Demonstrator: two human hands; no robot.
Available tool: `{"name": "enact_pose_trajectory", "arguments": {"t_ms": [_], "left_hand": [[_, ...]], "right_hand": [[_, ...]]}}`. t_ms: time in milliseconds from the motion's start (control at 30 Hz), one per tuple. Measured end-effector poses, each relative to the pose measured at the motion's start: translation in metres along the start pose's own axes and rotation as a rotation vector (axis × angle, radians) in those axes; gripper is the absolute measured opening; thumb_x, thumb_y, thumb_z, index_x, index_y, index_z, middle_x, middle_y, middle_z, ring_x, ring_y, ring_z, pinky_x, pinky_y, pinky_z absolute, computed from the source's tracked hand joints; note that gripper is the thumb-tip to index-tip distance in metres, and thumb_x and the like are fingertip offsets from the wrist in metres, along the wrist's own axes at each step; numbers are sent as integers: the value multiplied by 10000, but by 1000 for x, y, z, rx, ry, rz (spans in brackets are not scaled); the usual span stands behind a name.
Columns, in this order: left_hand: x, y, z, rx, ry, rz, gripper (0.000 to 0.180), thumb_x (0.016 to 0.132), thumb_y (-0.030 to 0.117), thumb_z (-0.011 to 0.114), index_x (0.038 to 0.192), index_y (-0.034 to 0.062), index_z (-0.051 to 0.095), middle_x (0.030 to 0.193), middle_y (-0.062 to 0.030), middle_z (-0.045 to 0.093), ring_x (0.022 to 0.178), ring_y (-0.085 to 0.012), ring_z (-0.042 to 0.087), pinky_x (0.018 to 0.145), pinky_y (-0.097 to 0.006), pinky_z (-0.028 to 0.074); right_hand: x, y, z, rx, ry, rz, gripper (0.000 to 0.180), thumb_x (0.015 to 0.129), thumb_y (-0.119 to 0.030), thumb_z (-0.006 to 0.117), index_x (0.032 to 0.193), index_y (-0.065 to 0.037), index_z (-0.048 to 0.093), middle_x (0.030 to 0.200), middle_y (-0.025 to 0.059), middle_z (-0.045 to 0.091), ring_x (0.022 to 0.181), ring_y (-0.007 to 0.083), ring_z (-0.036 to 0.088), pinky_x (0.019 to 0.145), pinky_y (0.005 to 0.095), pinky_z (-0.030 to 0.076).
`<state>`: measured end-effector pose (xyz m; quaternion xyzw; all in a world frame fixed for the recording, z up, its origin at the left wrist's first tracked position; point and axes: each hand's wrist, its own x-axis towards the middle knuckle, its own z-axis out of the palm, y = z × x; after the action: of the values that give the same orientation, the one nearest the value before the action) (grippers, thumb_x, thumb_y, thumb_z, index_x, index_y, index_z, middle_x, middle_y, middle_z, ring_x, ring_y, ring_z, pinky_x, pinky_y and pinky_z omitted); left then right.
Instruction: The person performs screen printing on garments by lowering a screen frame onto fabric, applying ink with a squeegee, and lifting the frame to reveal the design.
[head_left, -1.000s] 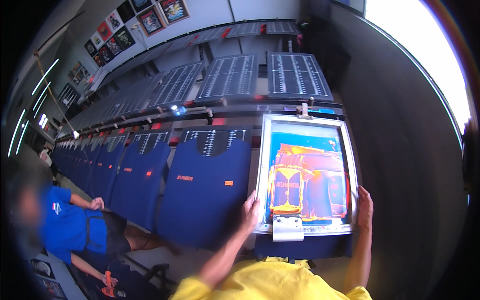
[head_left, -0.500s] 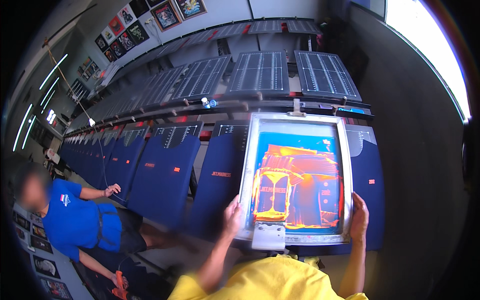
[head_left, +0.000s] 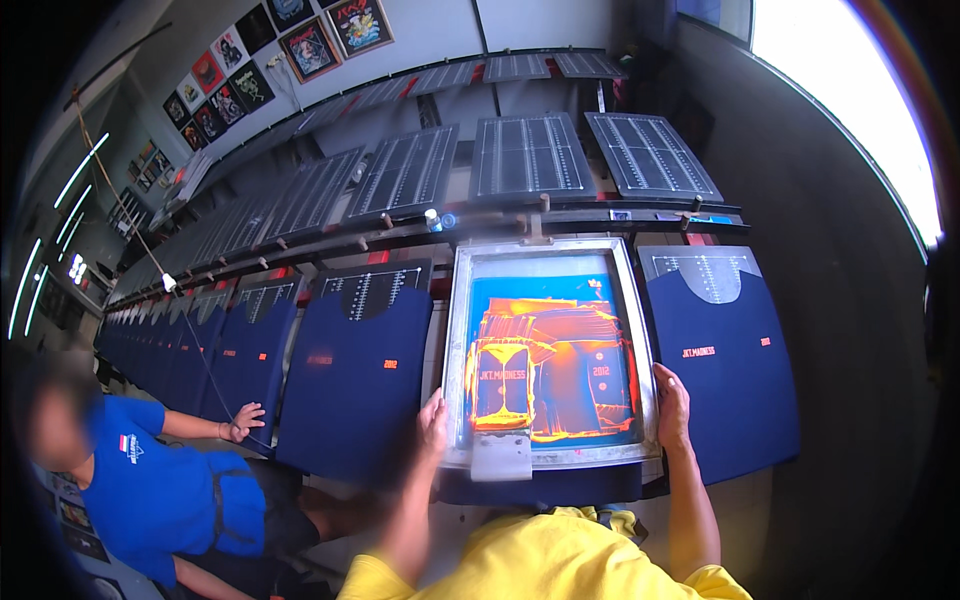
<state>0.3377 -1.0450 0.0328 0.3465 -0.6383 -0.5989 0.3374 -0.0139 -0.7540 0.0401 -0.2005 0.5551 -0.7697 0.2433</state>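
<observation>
A screen-printing frame [head_left: 458, 340] with silver metal edges is held level over a navy shirt [head_left: 540, 486], most of which it hides. My left hand [head_left: 433, 424] grips its left edge, and my right hand [head_left: 674, 405] has fingers along the right edge. Orange ink [head_left: 560, 372] is smeared over the blue mesh [head_left: 600, 283], with lettering and small marks showing through. A pale flat plate [head_left: 502, 457] lies across the near edge, left of centre. Whether the frame rests on the shirt or hovers slightly above cannot be made out.
On the right lies a navy shirt [head_left: 725, 380] with small orange prints; another printed shirt [head_left: 350, 370] lies left. Bare marked boards [head_left: 530, 155] stand behind a dark rail. A small bottle [head_left: 432, 220] sits on it. A person in blue [head_left: 175, 480] stands at left, near a hanging cord [head_left: 205, 345].
Both hands have carried the printing frame leftward, off the rightmost shirt and over the neighbouring one. The rightmost shirt is now uncovered. My view has shifted, and the co-worker's orange tool is out of sight.
</observation>
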Motion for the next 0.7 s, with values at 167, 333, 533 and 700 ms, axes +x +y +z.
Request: {"name": "enact_pose_trajectory", "arguments": {"t_ms": [167,333,533,700], "left_hand": [[24,-4,-8,57,33,-107,576,1013,299,526,1400,-125,475,1374,-183,576,1276,-206,519,1107,-312,349],[33,-23,-8,87,35,-49,684,1032,445,487,1397,-133,468,1357,-254,587,1285,-291,546,1102,-352,379],[41,-21,-11,95,21,-37,677,1040,433,472,1403,-139,454,1367,-258,579,1292,-296,541,1106,-357,376],[37,-16,-13,66,22,-117,604,1042,331,496,1419,-138,439,1410,-202,549,1317,-226,496,1125,-324,336]], "right_hand": [[13,5,13,15,37,8,563,984,-359,532,1348,71,532,1341,184,590,1281,266,531,1132,397,357],[19,2,15,-19,93,14,547,989,-343,530,1348,68,534,1338,180,593,1271,260,539,1129,396,362],[23,6,24,-21,20,18,508,992,-276,499,1348,85,539,1332,179,597,1270,248,543,1112,362,373],[19,11,24,-3,44,51,510,984,-278,528,1354,74,543,1332,165,601,1265,242,546,1108,359,373]]}}
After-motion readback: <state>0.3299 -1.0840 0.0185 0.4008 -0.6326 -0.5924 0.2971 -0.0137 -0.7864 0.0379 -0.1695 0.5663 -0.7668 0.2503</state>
